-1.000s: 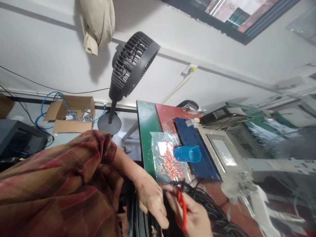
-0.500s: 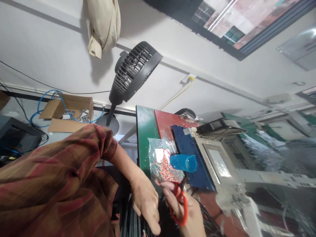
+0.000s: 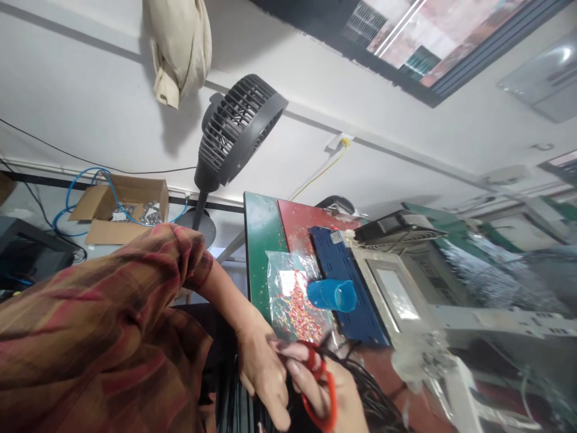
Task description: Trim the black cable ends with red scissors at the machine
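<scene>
Scissors [image 3: 332, 397] are on the near side of the cup [image 3: 329, 295], the right hand [image 3: 346, 391] gripping them firmly; its fingertips now reach further across the left hand [image 3: 264, 374] than half a second ago. Left grip: cannot tell. Cables [image 3: 377, 394] lie nearer than the cup.

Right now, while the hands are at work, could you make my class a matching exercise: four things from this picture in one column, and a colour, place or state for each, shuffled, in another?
Column one
1. Red-handled tool
2. Cup
3. Cardboard box
4. Cables

Column two
A. Black, running in a bundle
B. Flaps folded open
C. Held in the person's right hand
D. Blue, beside the scattered red and yellow bits

Right pairs: 1-C, 2-D, 3-B, 4-A
</scene>
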Action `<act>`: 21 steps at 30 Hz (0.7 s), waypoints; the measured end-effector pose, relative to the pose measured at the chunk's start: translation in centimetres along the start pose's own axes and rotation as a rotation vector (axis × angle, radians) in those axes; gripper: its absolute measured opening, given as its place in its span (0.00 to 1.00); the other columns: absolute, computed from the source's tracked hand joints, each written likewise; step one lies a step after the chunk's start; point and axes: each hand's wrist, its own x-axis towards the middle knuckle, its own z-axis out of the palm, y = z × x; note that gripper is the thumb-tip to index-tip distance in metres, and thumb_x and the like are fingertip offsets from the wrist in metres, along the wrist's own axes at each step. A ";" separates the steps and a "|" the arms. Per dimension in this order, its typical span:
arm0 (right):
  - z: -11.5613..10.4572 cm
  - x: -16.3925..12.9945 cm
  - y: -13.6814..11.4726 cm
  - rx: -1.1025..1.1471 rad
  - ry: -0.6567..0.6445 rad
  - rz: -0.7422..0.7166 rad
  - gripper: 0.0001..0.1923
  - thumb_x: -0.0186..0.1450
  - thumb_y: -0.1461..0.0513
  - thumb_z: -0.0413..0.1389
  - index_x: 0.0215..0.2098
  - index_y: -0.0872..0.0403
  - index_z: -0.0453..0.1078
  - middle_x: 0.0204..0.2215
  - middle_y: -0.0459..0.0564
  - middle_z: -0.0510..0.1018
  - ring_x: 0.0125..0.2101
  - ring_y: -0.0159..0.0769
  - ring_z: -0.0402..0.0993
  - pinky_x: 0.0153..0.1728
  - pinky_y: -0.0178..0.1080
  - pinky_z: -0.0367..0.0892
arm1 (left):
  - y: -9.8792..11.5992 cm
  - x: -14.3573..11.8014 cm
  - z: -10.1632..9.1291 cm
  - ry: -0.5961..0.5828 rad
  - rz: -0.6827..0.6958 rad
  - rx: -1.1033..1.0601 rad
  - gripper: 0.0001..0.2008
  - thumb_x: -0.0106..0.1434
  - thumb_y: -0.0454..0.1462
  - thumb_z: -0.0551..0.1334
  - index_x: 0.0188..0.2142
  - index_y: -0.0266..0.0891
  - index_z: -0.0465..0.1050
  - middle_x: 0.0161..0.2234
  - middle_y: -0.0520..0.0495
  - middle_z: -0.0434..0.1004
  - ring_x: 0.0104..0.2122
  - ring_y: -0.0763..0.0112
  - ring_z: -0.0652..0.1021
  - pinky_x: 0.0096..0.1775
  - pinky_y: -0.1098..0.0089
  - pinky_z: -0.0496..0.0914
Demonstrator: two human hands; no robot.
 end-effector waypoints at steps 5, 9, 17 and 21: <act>-0.1 0.3 1.2 -0.026 0.297 0.119 0.15 0.50 0.53 0.62 0.32 0.52 0.78 0.27 0.51 0.80 0.30 0.43 0.75 0.33 0.38 0.71 | 0.7 0.2 -0.4 -0.088 -0.156 -0.326 0.20 0.39 0.19 0.54 0.18 0.44 0.75 0.14 0.55 0.66 0.11 0.83 0.64 0.14 0.84 0.50; 0.4 0.0 0.1 0.162 0.198 0.097 0.13 0.50 0.57 0.63 0.33 0.52 0.78 0.28 0.50 0.79 0.29 0.41 0.75 0.37 0.40 0.70 | 0.6 0.5 -0.6 -0.188 -0.226 -0.459 0.20 0.40 0.18 0.54 0.19 0.43 0.76 0.14 0.55 0.66 0.11 0.86 0.65 0.14 0.86 0.45; 2.1 0.2 0.1 0.254 0.126 0.096 0.13 0.47 0.62 0.65 0.32 0.52 0.77 0.26 0.48 0.77 0.28 0.37 0.72 0.31 0.35 0.69 | -3.7 1.0 1.1 -0.394 -0.113 -1.098 0.23 0.45 0.19 0.50 0.26 0.43 0.78 0.16 0.50 0.68 0.13 0.81 0.66 0.15 0.80 0.35; 2.6 0.3 -0.3 0.317 0.137 0.103 0.10 0.45 0.64 0.66 0.27 0.53 0.74 0.24 0.45 0.74 0.26 0.33 0.69 0.27 0.31 0.66 | -3.9 1.1 1.1 -0.524 0.057 -1.304 0.19 0.47 0.23 0.50 0.23 0.45 0.75 0.20 0.45 0.69 0.17 0.74 0.70 0.16 0.78 0.34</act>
